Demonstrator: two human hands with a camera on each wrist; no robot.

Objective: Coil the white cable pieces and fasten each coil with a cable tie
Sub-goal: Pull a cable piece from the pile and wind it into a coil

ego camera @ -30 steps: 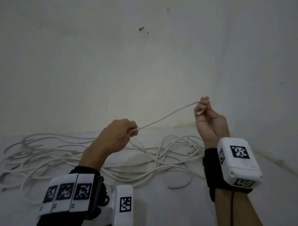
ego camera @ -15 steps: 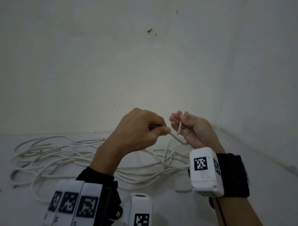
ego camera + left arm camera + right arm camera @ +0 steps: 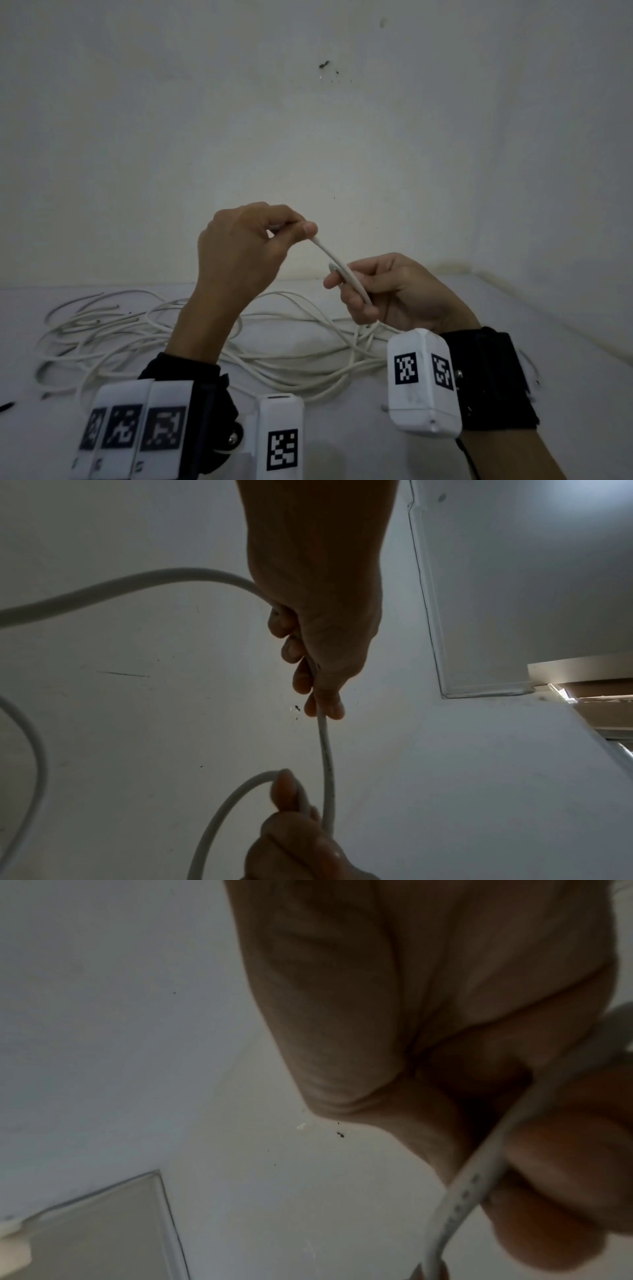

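Left hand (image 3: 245,253) pinching white cable (image 3: 337,270) up high, right hand (image 3: 387,291) w/ grip curled round same cable's small loop – both clamped, loose cable heap (image 3: 137,329) on worktop (image 3: 342,445) below.

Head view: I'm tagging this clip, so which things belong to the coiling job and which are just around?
In the job:
- thin white round cable, held taut between both hands
- left hand, pinching it
- right hand, gripping it
- loose pile of white cable pieces

Just around:
- white tabletop
- pale wall
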